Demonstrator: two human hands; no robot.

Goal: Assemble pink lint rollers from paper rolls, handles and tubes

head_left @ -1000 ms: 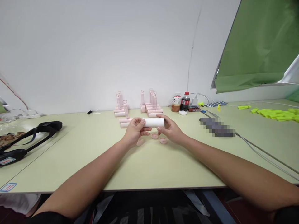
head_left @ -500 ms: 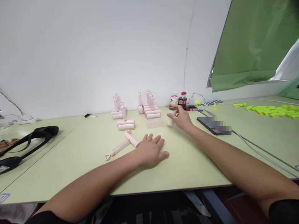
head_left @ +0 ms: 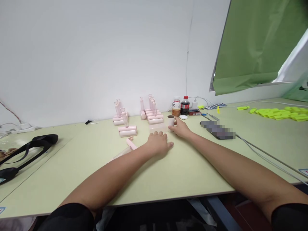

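My right hand (head_left: pixel 181 128) is closed round a white lint roll (head_left: pixel 170 122) that stands upright, its brown core showing at the top. My left hand (head_left: pixel 159 143) lies low over the tabletop, fingers bent forward and thumb apart, partly covering a pale pink piece. Just beyond its fingertips is a clear plastic cover (head_left: pixel 157 127). A pink lint roller handle (head_left: pixel 131 144) with a loop end lies beside my left forearm, and a clear tube (head_left: pixel 122 152) is partly hidden behind that forearm. Farther off stands a pink lint roller (head_left: pixel 127 131) with its handle up.
More pink lint rollers (head_left: pixel 156 118) stand in groups by the wall. Behind the lint roll are a white-labelled jar (head_left: pixel 176 106) and a cola bottle (head_left: pixel 185 106). A phone (head_left: pixel 218 130) with cables lies right, yellow-green pieces (head_left: pixel 281 113) beyond it. Black straps (head_left: pixel 43 141) lie left.
My left hand has slid forward from the pink pieces toward the clear cover, its spread fingers now bent. My right hand still holds the lint roll. The view has shifted slightly.
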